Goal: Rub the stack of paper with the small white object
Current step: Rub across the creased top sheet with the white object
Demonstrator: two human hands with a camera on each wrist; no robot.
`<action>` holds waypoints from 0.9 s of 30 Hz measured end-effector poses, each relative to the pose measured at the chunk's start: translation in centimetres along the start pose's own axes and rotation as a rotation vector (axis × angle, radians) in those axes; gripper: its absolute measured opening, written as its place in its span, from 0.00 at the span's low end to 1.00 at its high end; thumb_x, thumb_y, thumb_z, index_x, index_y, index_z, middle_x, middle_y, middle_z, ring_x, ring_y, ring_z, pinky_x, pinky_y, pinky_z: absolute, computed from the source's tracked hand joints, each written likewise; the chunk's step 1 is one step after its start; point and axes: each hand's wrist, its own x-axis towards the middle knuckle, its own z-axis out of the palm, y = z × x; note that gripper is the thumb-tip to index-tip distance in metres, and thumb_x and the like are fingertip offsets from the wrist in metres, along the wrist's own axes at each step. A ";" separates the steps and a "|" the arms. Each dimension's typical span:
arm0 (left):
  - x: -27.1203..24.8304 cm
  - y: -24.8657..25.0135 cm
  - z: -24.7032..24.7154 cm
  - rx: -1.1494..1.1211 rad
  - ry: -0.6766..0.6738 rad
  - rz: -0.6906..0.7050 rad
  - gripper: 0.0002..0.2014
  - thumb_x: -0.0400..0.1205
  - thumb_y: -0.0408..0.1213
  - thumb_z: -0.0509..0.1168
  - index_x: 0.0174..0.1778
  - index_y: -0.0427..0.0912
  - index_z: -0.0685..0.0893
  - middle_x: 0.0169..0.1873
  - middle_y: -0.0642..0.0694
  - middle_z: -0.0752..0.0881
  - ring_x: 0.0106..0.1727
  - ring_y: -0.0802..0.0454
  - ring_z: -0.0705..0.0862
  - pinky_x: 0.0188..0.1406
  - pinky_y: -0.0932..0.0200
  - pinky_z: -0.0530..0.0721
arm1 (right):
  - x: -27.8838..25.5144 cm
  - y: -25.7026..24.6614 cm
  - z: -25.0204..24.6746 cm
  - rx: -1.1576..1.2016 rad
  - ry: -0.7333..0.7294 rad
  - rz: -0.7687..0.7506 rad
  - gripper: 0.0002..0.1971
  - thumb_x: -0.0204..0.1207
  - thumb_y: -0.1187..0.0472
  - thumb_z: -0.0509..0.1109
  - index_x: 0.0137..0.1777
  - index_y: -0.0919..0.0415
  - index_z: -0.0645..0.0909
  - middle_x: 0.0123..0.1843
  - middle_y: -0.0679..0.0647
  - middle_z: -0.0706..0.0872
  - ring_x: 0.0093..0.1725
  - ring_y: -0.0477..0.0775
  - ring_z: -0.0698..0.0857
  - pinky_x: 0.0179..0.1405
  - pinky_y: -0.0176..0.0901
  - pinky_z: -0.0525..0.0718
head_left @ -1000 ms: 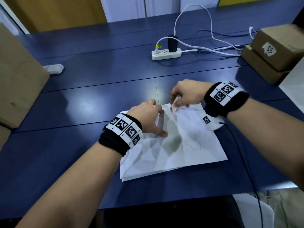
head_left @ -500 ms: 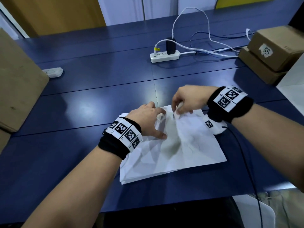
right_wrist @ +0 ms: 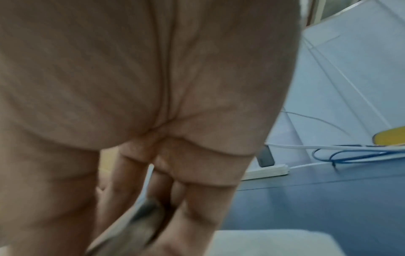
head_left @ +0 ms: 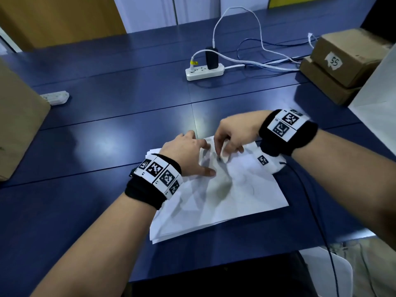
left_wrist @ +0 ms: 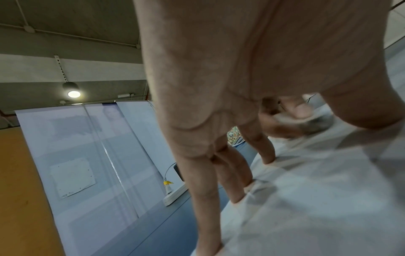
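Observation:
A creased stack of white paper (head_left: 231, 198) lies on the blue table (head_left: 107, 133) in front of me. My left hand (head_left: 190, 155) rests on its far left part with fingers spread and straight, pressing the sheets down; its fingertips (left_wrist: 238, 197) touch the paper (left_wrist: 317, 199). My right hand (head_left: 233, 136) pinches a small white object (head_left: 225, 152), smudged grey at its end, and holds it down on the top sheet near the far edge. That object (left_wrist: 315, 123) shows blurred beyond my left fingers and, in the right wrist view, as a grey-tipped piece (right_wrist: 140, 225).
A white power strip (head_left: 204, 71) with a black plug and cables sits at the far middle. Two stacked cardboard boxes (head_left: 342, 67) stand at the far right, a brown board (head_left: 19, 125) at the left, a second small strip (head_left: 55, 97) beside it.
My right hand with the white object has slid toward me, from the paper's far edge onto the top sheet. The left hand keeps pressing in the same spot.

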 end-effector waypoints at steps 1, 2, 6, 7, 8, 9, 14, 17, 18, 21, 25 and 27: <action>0.1 0.0 -0.1 -0.002 0.002 -0.001 0.42 0.65 0.74 0.71 0.74 0.63 0.73 0.53 0.52 0.68 0.65 0.46 0.74 0.50 0.48 0.78 | 0.4 0.3 -0.4 -0.002 0.089 0.024 0.05 0.71 0.56 0.80 0.45 0.52 0.89 0.30 0.48 0.88 0.26 0.48 0.87 0.35 0.38 0.85; 0.1 0.0 -0.1 -0.006 0.005 -0.002 0.42 0.64 0.74 0.71 0.75 0.62 0.73 0.54 0.51 0.69 0.66 0.46 0.74 0.49 0.48 0.77 | 0.8 0.7 -0.8 -0.008 0.192 0.054 0.05 0.71 0.55 0.80 0.45 0.52 0.89 0.33 0.49 0.89 0.27 0.51 0.88 0.37 0.41 0.87; 0.2 -0.2 0.2 -0.009 0.006 -0.001 0.43 0.65 0.73 0.71 0.75 0.61 0.73 0.54 0.50 0.69 0.65 0.46 0.74 0.51 0.48 0.79 | 0.3 0.8 -0.6 -0.034 0.230 0.049 0.05 0.72 0.57 0.77 0.48 0.53 0.89 0.36 0.49 0.90 0.27 0.49 0.88 0.35 0.41 0.86; 0.2 -0.1 0.1 -0.011 0.002 0.002 0.42 0.65 0.73 0.72 0.74 0.61 0.74 0.52 0.51 0.68 0.65 0.46 0.74 0.53 0.48 0.79 | -0.2 0.3 -0.3 -0.024 0.131 0.027 0.06 0.72 0.57 0.78 0.48 0.52 0.90 0.33 0.48 0.89 0.25 0.47 0.87 0.35 0.40 0.86; 0.3 -0.1 0.0 -0.011 -0.004 0.003 0.41 0.64 0.73 0.72 0.73 0.60 0.75 0.51 0.50 0.68 0.64 0.45 0.75 0.54 0.48 0.80 | -0.5 -0.2 0.0 -0.020 0.032 0.011 0.06 0.71 0.57 0.79 0.48 0.52 0.90 0.30 0.47 0.89 0.24 0.45 0.86 0.35 0.41 0.86; 0.4 0.0 -0.2 -0.007 -0.012 0.005 0.40 0.64 0.72 0.73 0.72 0.60 0.77 0.50 0.50 0.68 0.63 0.45 0.75 0.56 0.48 0.80 | -0.6 -0.5 0.2 -0.033 -0.016 -0.003 0.06 0.71 0.57 0.79 0.48 0.51 0.90 0.29 0.46 0.88 0.24 0.44 0.85 0.37 0.42 0.87; 1.0 0.6 -0.6 0.016 -0.040 0.022 0.42 0.64 0.69 0.76 0.71 0.51 0.79 0.52 0.48 0.69 0.64 0.43 0.74 0.62 0.42 0.81 | 0.7 0.6 -1.0 -0.073 0.308 0.083 0.06 0.71 0.54 0.78 0.46 0.51 0.89 0.36 0.46 0.88 0.28 0.50 0.88 0.41 0.47 0.90; 0.9 0.4 -0.3 0.006 -0.037 0.019 0.41 0.65 0.68 0.76 0.70 0.51 0.80 0.55 0.48 0.72 0.63 0.45 0.75 0.57 0.45 0.82 | -0.2 0.3 -0.7 -0.041 0.146 0.032 0.05 0.71 0.55 0.78 0.47 0.51 0.90 0.37 0.50 0.91 0.26 0.48 0.87 0.35 0.40 0.87; 0.8 0.3 -0.2 -0.001 -0.030 0.016 0.39 0.65 0.68 0.76 0.69 0.53 0.80 0.55 0.49 0.72 0.63 0.46 0.76 0.53 0.47 0.82 | -0.6 -0.3 -0.3 -0.042 0.035 0.005 0.05 0.71 0.57 0.79 0.47 0.51 0.91 0.34 0.50 0.91 0.24 0.46 0.86 0.33 0.37 0.85; 0.8 0.2 -0.3 -0.007 -0.018 0.023 0.37 0.65 0.68 0.75 0.67 0.55 0.81 0.53 0.51 0.72 0.61 0.48 0.77 0.45 0.51 0.78 | -0.7 -0.9 0.1 -0.083 -0.023 -0.030 0.05 0.71 0.57 0.78 0.47 0.50 0.91 0.30 0.48 0.88 0.25 0.45 0.86 0.33 0.37 0.85; 0.6 0.3 -0.5 -0.008 -0.012 0.025 0.42 0.65 0.69 0.75 0.73 0.55 0.77 0.57 0.51 0.73 0.63 0.48 0.77 0.46 0.50 0.79 | 0.8 1.1 -1.1 -0.037 0.308 0.067 0.06 0.70 0.53 0.78 0.46 0.51 0.89 0.33 0.49 0.89 0.26 0.47 0.88 0.39 0.45 0.89; 0.6 0.3 -0.5 -0.004 -0.016 0.019 0.42 0.65 0.69 0.75 0.73 0.55 0.77 0.58 0.50 0.73 0.63 0.48 0.77 0.47 0.49 0.80 | 0.4 1.1 -0.7 -0.002 0.245 0.043 0.05 0.70 0.55 0.78 0.45 0.51 0.90 0.33 0.50 0.90 0.25 0.47 0.88 0.37 0.41 0.87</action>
